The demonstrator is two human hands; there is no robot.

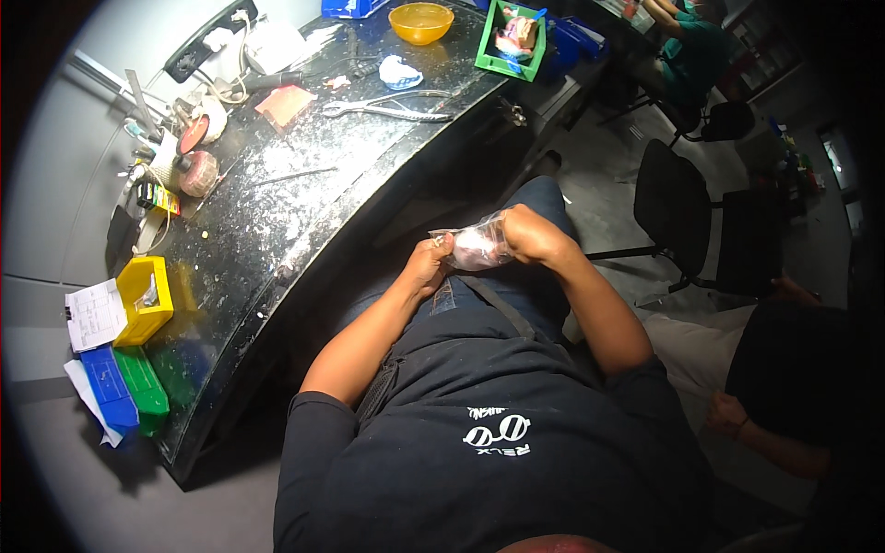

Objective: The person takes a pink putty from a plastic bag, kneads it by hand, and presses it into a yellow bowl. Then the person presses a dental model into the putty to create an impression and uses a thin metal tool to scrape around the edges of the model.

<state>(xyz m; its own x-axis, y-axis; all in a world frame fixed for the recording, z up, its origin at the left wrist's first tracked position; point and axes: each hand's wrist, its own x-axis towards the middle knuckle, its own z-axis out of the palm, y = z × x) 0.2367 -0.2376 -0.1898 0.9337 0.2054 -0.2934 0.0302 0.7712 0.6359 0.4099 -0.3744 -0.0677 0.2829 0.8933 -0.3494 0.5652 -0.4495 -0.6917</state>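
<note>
Over my lap, beside the bench edge, I have a clear plastic bag [477,247] between my two hands. Something pale and pinkish is inside it; glare hides its kind. My left hand [427,265] is closed on the bag's left edge, thumb on top. At the other end, my right hand [536,236] is closed at the bag, its back turned up. Its fingertips are hidden, and I cannot tell whether they are inside the bag or around it.
On the black workbench [267,217] lie metal pliers-like forceps [387,108]. A yellow bowl [421,22] and a green tray [540,57] stand farther back. A yellow bin [147,300] sits left. An office chair [673,198] stands right, with one person close by [784,387] and another beyond.
</note>
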